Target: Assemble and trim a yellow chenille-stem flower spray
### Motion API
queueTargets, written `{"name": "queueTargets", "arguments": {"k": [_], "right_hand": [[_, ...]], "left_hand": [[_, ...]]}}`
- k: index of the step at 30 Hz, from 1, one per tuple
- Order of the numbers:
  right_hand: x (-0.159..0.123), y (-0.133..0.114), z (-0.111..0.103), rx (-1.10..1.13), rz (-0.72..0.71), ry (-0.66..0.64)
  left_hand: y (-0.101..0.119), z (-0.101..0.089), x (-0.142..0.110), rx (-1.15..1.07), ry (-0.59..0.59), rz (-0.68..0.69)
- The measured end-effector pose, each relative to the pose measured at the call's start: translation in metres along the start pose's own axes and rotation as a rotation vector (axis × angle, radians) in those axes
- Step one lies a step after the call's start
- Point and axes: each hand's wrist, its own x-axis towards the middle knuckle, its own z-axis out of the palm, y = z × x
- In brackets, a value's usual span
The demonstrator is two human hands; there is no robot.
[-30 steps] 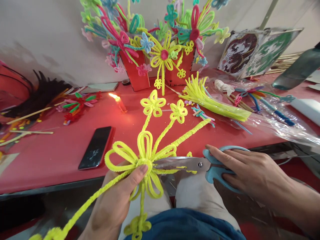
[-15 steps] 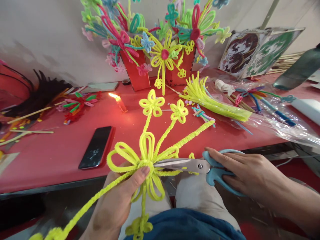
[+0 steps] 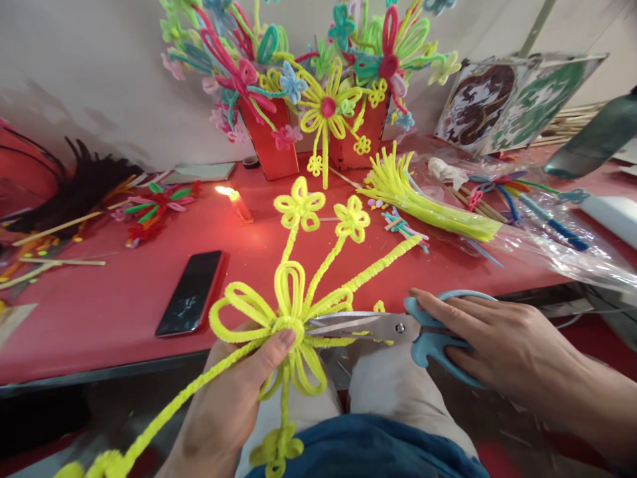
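My left hand point(image 3: 233, 398) is closed on a yellow pipe-cleaner flower point(image 3: 286, 312), with the thumb pressed against its centre. The flower has looped petals and long stems, two of them ending in small blossoms above. A long stem trails down to the lower left. My right hand point(image 3: 497, 338) grips blue-handled scissors point(image 3: 398, 328). Their blades are slightly parted and point left into the flower's middle, around a yellow strand.
A red table point(image 3: 99, 312) carries a black phone point(image 3: 192, 292), a lit candle point(image 3: 236, 202), two red boxes of colourful pipe-cleaner flowers point(image 3: 318, 86), a bundle of yellow pipe cleaners point(image 3: 423, 199), plastic bags and wooden sticks. Black feathers point(image 3: 74, 189) lie at the left.
The flower and the scissors have shifted only slightly up and down; both hands keep their grip and the blades stay at the flower's centre.
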Motion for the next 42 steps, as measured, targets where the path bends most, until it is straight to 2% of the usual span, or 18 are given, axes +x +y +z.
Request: {"name": "queueTargets", "arguments": {"k": [10, 17, 29, 37, 42], "right_hand": [[0.004, -0.001, -0.001, -0.015, -0.041, 0.031], [0.0, 0.001, -0.002, 0.04, 0.016, 0.039], [0.0, 0.0, -0.004, -0.029, -0.001, -0.021], [0.005, 0.0, -0.006, -0.043, -0.031, -0.023], [0.006, 0.0, -0.004, -0.053, -0.057, -0.011]], "left_hand": [[0.001, 0.002, -0.001, -0.067, -0.031, -0.024], [-0.004, -0.001, 0.002, -0.065, -0.013, 0.017], [-0.001, -0.001, 0.001, -0.019, 0.01, -0.004], [0.013, 0.004, -0.001, -0.014, -0.053, -0.06], [0.01, 0.001, -0.001, -0.026, -0.065, -0.075]]}}
